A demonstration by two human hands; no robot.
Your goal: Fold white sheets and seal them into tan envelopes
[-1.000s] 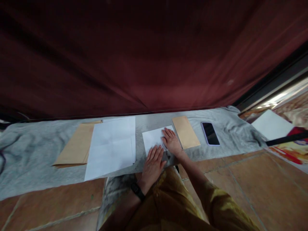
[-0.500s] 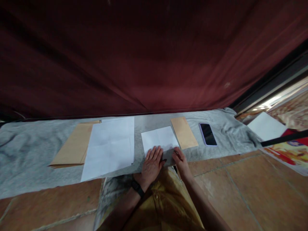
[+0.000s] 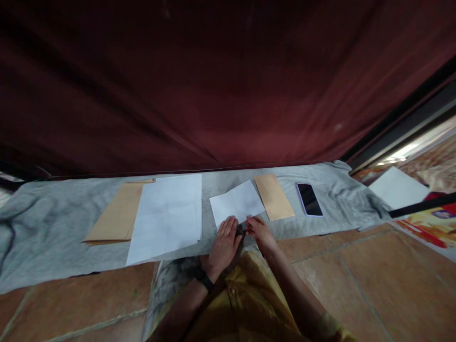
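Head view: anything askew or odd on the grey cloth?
Only the small white sheet, whose near edge the left hand and right hand touch. It lies skewed against the edge of the grey cloth, its right side crowding the small brown envelope. Nothing spilled or torn.

We find the folded sheet (image 3: pixel 237 204) on the cloth (image 3: pixel 53 237), between the paper stack (image 3: pixel 167 216) on the left and the envelope (image 3: pixel 274 195) on the right; the phone (image 3: pixel 309 198) lies rightmost.
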